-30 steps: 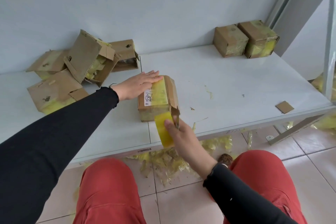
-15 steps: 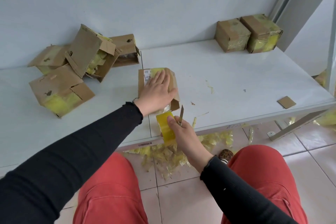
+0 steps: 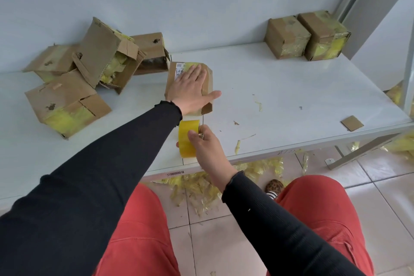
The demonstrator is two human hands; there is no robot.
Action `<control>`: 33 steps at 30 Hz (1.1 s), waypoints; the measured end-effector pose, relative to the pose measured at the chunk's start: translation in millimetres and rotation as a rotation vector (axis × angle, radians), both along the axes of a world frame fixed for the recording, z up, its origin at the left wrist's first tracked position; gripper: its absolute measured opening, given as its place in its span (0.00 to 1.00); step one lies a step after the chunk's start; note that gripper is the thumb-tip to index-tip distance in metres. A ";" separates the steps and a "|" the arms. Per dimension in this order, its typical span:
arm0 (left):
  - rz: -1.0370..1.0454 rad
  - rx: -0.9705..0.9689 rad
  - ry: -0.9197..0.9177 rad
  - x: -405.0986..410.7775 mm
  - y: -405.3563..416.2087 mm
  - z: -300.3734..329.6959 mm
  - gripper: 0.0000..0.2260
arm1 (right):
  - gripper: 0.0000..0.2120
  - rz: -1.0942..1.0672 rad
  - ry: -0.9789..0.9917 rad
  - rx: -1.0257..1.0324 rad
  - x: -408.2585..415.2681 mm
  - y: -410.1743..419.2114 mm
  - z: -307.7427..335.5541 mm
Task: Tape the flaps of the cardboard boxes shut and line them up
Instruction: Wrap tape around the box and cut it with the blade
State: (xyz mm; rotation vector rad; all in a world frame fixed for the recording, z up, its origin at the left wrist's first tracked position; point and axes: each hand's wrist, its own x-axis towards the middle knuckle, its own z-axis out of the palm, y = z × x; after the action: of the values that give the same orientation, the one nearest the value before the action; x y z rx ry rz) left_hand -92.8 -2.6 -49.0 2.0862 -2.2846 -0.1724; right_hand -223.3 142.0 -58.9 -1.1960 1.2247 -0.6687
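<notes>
My left hand (image 3: pixel 190 89) lies flat, fingers straight, pressing the small brown cardboard box (image 3: pixel 189 84) at the middle of the white table (image 3: pixel 280 96). My right hand (image 3: pixel 202 141) grips a yellow roll of packing tape (image 3: pixel 187 138) and what looks like a thin blade, just in front of the box. The box seems light and stiff-walled; holding its top steadies it. Two taped boxes (image 3: pixel 307 34) stand far right; about four open boxes (image 3: pixel 89 69) lie piled left.
</notes>
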 end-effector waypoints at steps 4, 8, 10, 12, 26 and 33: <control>0.078 -0.181 0.609 20.2 26.1 25.6 0.29 | 0.12 0.021 -0.068 0.022 -4.5 4.0 -1.5; 0.422 -0.183 0.660 29.7 96.8 -0.7 0.19 | 0.12 0.078 0.035 -0.069 -16.6 4.3 -6.6; 0.528 0.102 0.808 22.5 121.6 -17.7 0.22 | 0.13 0.074 0.096 -0.164 -24.0 -1.9 -3.1; 0.600 0.221 1.065 16.9 130.0 -25.4 0.22 | 0.13 0.035 0.211 -0.297 -33.5 -18.0 2.4; 0.631 0.041 1.476 0.5 129.2 -33.6 0.09 | 0.14 0.466 0.994 -0.973 -32.1 -93.6 11.4; 0.629 0.029 1.482 -2.4 127.4 -30.0 0.07 | 0.11 0.566 1.276 -1.005 -28.4 -104.9 1.6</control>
State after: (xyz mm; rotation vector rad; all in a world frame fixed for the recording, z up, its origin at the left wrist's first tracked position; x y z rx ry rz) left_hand -95.3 124.8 -79.0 1.5344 -0.7376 -1.1765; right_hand -251.7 37.0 -57.4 -2.9419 1.4028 0.0617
